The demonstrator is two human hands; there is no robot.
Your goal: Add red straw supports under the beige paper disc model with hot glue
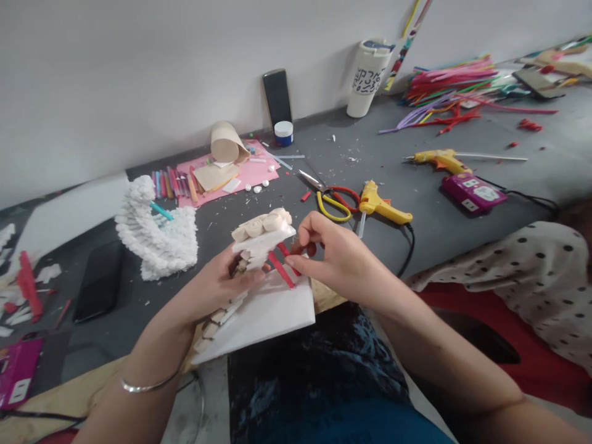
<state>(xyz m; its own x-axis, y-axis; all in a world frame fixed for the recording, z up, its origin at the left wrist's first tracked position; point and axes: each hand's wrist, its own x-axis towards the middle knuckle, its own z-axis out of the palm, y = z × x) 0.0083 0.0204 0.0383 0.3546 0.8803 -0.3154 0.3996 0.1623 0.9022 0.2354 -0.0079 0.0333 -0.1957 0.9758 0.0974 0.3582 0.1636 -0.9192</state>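
**Paper craft piece [259, 243] held in both hands over foam board [272, 314]**

L hand [217, 287] curled round piece's white layered body, fingers wrapped across near side, thin metal bangle [148, 388] on wrist. R hand [330, 256] bunched, fingertips pinching red strips [282, 265] at piece's edge, other fingers curled in. Piece sits mid-frame, cream paper coils [261, 223] on top, tan strips [226, 314] running down-left, just over board.

Centre right: yellow glue gun [382, 203] just beside scissors [330, 197] w/ red + yellow handles. Upper right: 2nd glue gun [439, 160], pink power strip [472, 192], heap of pipe cleaners [448, 80]. Upper centre: pink sheet [259, 172] w/ coloured sticks, white cup [367, 77] by wall. Left: white fringed paper arc [155, 231], black phone [99, 280].
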